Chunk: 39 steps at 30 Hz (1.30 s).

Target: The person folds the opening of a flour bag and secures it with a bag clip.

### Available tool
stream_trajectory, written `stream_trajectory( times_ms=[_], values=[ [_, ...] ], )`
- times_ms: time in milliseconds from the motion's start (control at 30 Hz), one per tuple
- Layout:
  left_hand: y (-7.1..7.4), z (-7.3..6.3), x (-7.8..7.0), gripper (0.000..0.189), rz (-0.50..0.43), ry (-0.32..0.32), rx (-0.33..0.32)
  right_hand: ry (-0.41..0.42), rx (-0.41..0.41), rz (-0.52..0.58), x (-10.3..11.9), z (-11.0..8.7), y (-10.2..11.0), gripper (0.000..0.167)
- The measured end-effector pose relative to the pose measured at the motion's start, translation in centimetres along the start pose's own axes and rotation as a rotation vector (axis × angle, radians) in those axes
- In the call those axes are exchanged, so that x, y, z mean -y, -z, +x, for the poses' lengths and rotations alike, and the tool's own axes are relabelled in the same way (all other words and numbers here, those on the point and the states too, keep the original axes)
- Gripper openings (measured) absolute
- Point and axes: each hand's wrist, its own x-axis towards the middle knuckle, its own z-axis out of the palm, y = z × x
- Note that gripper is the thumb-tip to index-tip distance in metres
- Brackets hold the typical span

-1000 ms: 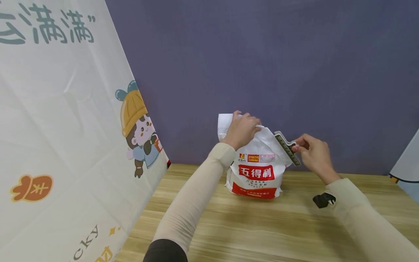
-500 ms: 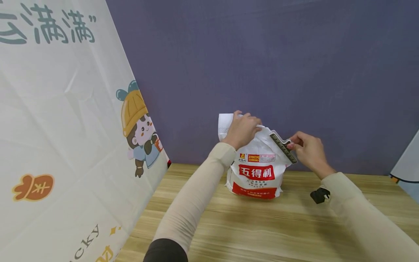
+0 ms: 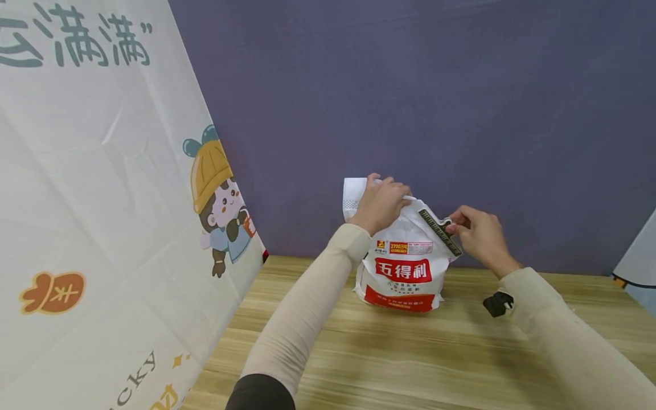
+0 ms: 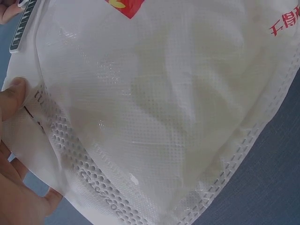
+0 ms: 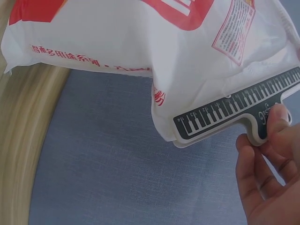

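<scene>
A white flour bag (image 3: 405, 250) with red print stands upright on the table, its top folded over. My left hand (image 3: 380, 204) grips the folded top edge; in the left wrist view, the thumb (image 4: 14, 96) presses the bag's front beside a perforated strip. At the bag's upper right edge sits a long black-and-white clip (image 3: 439, 230) with a piano-key pattern. My right hand (image 3: 476, 236) pinches the clip's handle between thumb and fingers. In the right wrist view the clip (image 5: 234, 108) lies along the bag's edge, its jaws over the folded plastic.
The wooden table (image 3: 410, 359) runs up to a dark blue-grey backdrop (image 3: 410, 102). On the left hangs a white printed sheet (image 3: 102, 199) with a cartoon figure. A small black object (image 3: 497, 304) shows by the right wrist.
My right hand has moved a little left, bringing the clip from the bag's right side onto its folded upper edge. The left hand keeps its grip in the same place.
</scene>
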Motion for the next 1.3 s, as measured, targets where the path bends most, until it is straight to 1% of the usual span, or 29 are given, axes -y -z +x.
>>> stream_trajectory(
  times_ms=[467,767,933,1133,1300],
  values=[
    [0.0,0.1,-0.2,0.024,0.018,0.002,0.022,0.017,0.0,0.009,0.2,0.1,0.0,0.009],
    [0.0,0.0,-0.1,0.024,0.013,0.004,0.021,0.025,0.019,0.03,-0.1,-0.3,-0.5,0.022],
    [-0.1,-0.1,-0.1,0.024,0.002,0.002,0.016,0.013,0.033,0.049,-0.1,-0.5,-0.6,0.025],
    [0.0,-0.2,0.0,0.023,-0.003,-0.003,-0.005,0.009,0.054,0.053,0.0,-0.6,-0.5,0.03],
    [0.1,0.0,-0.2,0.026,-0.036,0.018,0.006,0.018,0.057,0.071,0.0,-0.8,-0.3,0.034]
  ],
)
